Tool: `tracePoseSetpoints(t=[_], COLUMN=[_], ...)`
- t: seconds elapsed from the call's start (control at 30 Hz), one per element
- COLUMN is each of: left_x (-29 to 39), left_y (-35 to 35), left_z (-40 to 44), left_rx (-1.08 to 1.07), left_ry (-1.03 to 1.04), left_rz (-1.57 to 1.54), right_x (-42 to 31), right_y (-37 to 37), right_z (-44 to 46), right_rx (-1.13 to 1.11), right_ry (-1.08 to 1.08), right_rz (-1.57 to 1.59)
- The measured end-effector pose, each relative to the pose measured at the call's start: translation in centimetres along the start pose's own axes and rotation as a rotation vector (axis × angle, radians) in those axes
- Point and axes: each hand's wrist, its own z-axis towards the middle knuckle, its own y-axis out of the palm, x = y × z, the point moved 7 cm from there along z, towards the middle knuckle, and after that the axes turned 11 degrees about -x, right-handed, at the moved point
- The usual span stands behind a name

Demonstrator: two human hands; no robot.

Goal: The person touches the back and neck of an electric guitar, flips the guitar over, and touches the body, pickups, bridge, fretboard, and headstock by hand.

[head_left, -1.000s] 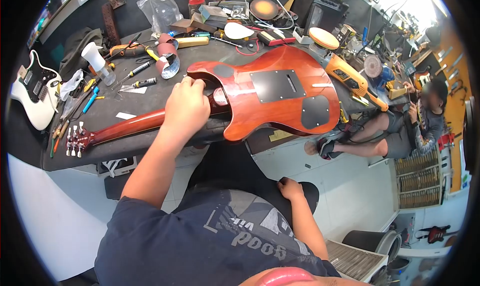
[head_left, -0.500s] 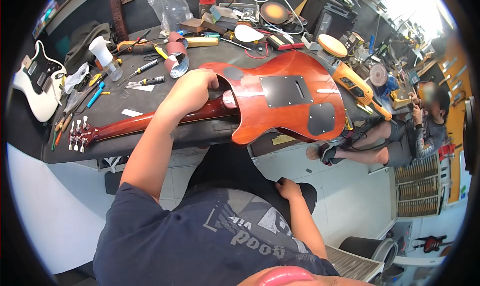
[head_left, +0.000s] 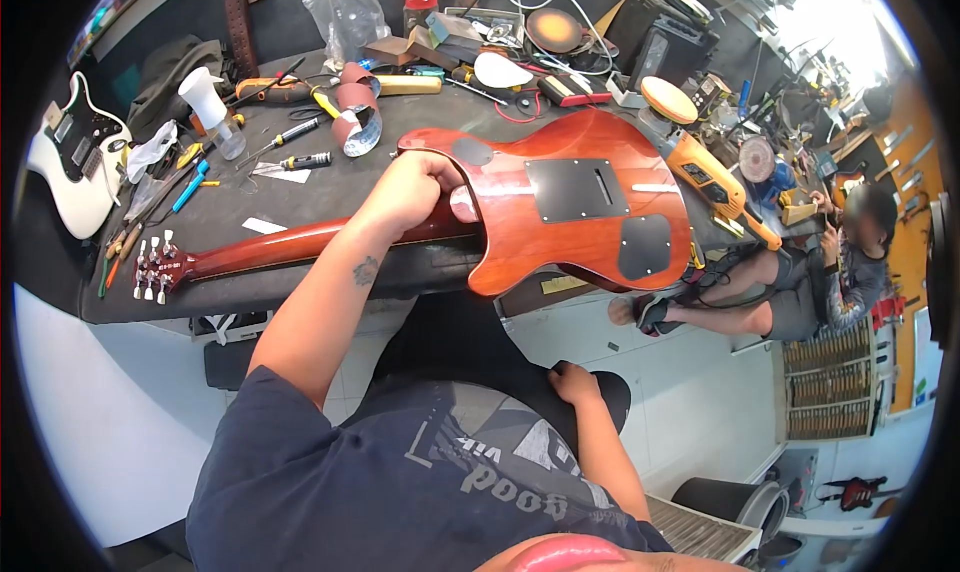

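An electric guitar [head_left: 510,257] lies back up across the workbench, its glossy red-orange body to the right. Its dark neck [head_left: 300,242] runs left to a headstock with silver tuners [head_left: 160,267]. Two black cover plates are screwed to the back. My left hand [head_left: 410,192] is closed, its curled fingers in the cutaway between the upper horn and the neck. The fingertips are hidden, and I cannot make out what is in them. A pale shiny patch shows at the neck heel beside the fingers. My right hand [head_left: 575,382] rests on my thigh, fingers curled, away from the guitar.
Behind the guitar lie a curled sanding strip [head_left: 357,107], screwdrivers [head_left: 305,162] and a white-topped bottle [head_left: 210,102]. A yellow power polisher [head_left: 705,177] lies to the right. A white guitar body [head_left: 75,162] stands left. Another person [head_left: 850,252] sits at the far right.
My left hand has slid a little to the right, deeper into the cutaway, and more of the horn's tip shows. The whole view has shifted slightly. My right hand stays on my thigh.
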Motion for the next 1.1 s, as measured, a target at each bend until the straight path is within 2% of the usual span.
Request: tracePoseSetpoints(t=[0.03,0.13,0.27,0.47,0.77,0.87,1.07,1.1], left_x=[-0.6,-0.8,-1.3,-0.1,-1.2,-0.5,0.2,1.0], left_y=[-0.7,-1.7,-1.8,-1.5,-2.2,-1.6,-0.6,-0.7], left_z=[0.1,-0.3,-1.0,-2.3,-1.4,-1.7,0.3,0.2], left_rx=[-0.026,-0.081,-0.035,-0.144,0.029,0.153,0.090,0.087], left_ry=[0.108,0.229,0.186,0.223,0.223,0.024,-0.087,-0.092], left_rz=[-0.073,-0.550,-0.470,-0.533,-0.242,-0.204,-0.061,0.093], right_x=[0.1,0.3,0.0,-0.1,0.6,0.5,0.8,0.8], right_y=[-0.1,0.2,-0.2,-0.3,-0.1,-0.1,0.4,0.4], right_z=[0.2,0.8,0.6,-0.7,-0.6,-0.6,0.0,0.0], right_rx=[0.002,0.013,0.018,0.008,0.036,0.033,0.053,0.050], right_ry=[-0.004,-0.016,-0.014,0.010,-0.008,-0.003,-0.025,-0.024], right_rz=[0.003,-0.005,-0.012,0.003,0.013,0.025,0.027,0.025])
